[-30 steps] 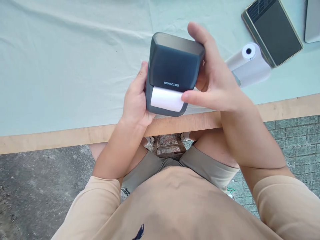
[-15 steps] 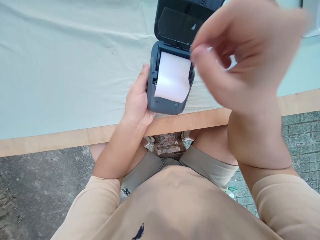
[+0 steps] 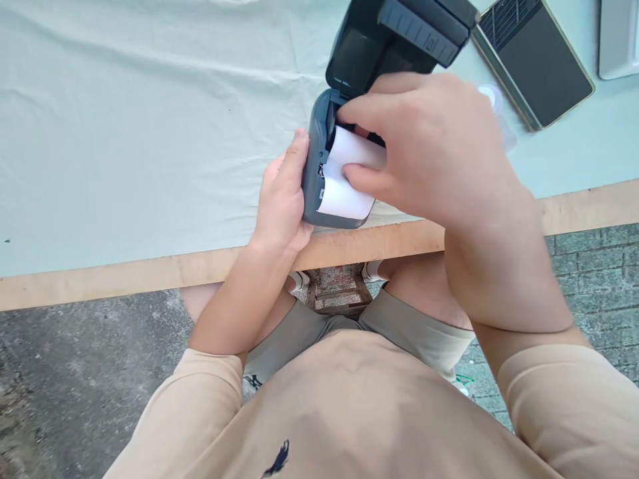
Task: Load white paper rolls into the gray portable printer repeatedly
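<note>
A dark grey portable label printer [image 3: 312, 179] is tilted above the cloth-covered table, its black lid [image 3: 359, 50] swung up and back. My left hand [image 3: 282, 199] grips the printer's left side, thumb along the edge. Inside the bay sits a white paper roll [image 3: 344, 189], its loose end reaching over the printer's front. My right hand [image 3: 424, 140] is curled over the bay, thumb pressed on the paper and fingers at the roll's far side. It covers the right half of the bay, and its fingertips are partly hidden.
A flat dark device with a gold edge [image 3: 549, 73] lies at the upper right, a silver-grey object [image 3: 619, 40] beyond it. Clear plastic [image 3: 502, 120] shows behind my right hand. The table's wooden edge [image 3: 210, 266] runs just before my lap.
My right hand has moved left and down from beside the printer onto the paper roll. The printer has shifted slightly right, and its lid leans further right.
</note>
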Demonstrator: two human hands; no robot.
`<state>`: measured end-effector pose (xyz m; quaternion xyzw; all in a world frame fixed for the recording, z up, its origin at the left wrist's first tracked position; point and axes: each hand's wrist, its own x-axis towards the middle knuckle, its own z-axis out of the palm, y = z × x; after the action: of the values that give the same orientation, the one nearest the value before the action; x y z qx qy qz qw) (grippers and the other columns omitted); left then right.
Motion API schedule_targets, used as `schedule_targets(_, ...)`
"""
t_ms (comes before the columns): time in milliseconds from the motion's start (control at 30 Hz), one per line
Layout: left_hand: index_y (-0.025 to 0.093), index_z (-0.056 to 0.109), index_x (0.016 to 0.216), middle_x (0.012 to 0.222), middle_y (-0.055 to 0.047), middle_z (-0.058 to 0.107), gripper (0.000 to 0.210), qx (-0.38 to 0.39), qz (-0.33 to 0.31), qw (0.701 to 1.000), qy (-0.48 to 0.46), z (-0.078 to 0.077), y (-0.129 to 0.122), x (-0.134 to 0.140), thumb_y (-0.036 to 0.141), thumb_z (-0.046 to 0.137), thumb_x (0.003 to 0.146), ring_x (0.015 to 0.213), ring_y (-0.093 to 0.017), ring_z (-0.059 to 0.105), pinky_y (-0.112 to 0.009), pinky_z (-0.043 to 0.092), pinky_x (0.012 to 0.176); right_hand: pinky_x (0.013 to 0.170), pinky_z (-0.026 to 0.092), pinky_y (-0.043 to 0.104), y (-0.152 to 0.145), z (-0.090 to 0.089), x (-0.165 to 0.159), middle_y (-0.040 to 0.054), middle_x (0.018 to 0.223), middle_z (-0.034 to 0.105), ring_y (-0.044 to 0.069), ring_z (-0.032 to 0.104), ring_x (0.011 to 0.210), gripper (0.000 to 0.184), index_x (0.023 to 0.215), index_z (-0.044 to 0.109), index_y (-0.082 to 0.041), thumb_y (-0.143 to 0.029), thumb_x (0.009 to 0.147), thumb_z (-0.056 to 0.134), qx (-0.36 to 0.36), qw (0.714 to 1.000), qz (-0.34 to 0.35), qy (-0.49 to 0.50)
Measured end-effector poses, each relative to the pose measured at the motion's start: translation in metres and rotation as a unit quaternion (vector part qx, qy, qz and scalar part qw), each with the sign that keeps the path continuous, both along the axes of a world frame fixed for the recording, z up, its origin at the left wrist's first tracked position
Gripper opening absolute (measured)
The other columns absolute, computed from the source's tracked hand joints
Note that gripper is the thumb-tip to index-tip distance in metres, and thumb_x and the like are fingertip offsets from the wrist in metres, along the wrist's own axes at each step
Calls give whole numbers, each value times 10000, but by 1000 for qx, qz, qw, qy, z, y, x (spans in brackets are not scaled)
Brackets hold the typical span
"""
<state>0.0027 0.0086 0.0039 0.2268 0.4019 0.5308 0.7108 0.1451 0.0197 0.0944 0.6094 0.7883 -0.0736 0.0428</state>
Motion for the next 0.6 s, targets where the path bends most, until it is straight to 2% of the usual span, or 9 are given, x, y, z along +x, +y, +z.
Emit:
schedule_targets(100, 177, 723, 879, 952, -19, 752, 293, -14, 20, 999, -39, 2, 3, -1, 414, 602, 1001, 1043, -181, 732, -259, 606, 925, 601, 368, 331, -3, 1, 8, 41, 1042, 696, 200, 622, 848, 200, 983, 713, -243, -268, 808, 619, 56, 987, 3, 148)
schedule_targets(200, 195, 723, 920, 1009, -23, 758, 314, -37, 36, 996, -70, 4, 8, -5, 388, 504, 1037, 1086, -195, 725, -296, 612, 950, 520, 394, 277, -12, -7, 22, 31, 1047, 689, 158, 606, 796, 272, 1085, 712, -243, -347, 835, 683, 152, 930, -17, 335)
schedule_targets(267, 221, 727, 928, 1019, -23, 764, 339, -41, 38, 995, -78, 4, 11, -8, 415, 473, 1040, 1084, -205, 724, -307, 620, 934, 486, 377, 259, -19, -17, 33, 34, 1024, 666, 144, 585, 786, 259, 1066, 701, -238, -405, 869, 681, 205, 894, -43, 395)
schedule_targets(300, 231, 732, 925, 1010, -23, 768, 352, -39, 35, 995, -80, 4, 12, -10, 431, 466, 1038, 1064, -208, 726, -307, 626, 918, 484, 370, 255, -22, -23, 37, 34, 999, 656, 135, 571, 768, 236, 1039, 695, -235, -401, 872, 687, 220, 886, -56, 404)
schedule_targets(367, 240, 744, 914, 987, -22, 775, 376, -35, 25, 996, -84, 4, 13, -13, 442, 452, 1038, 1001, -204, 729, -304, 634, 884, 475, 355, 248, -27, -35, 45, 28, 948, 655, 113, 543, 717, 198, 1007, 679, -233, -326, 838, 725, 225, 885, -63, 404)
schedule_targets(467, 244, 749, 901, 997, -19, 782, 373, -46, 21, 994, -92, 5, 13, -15, 443, 462, 1032, 976, -204, 731, -299, 639, 857, 457, 372, 239, -31, -48, 55, 11, 876, 674, 97, 535, 645, 242, 986, 661, -234, -200, 765, 755, 209, 906, -62, 363)
schedule_targets(600, 256, 744, 903, 1038, -10, 784, 346, -67, 29, 993, -96, 5, 13, -14, 468, 496, 1018, 1088, -224, 727, -297, 640, 869, 537, 472, 297, -32, -58, 64, 20, 855, 694, 95, 538, 540, 224, 966, 649, -237, -285, 776, 757, 187, 945, -93, 251)
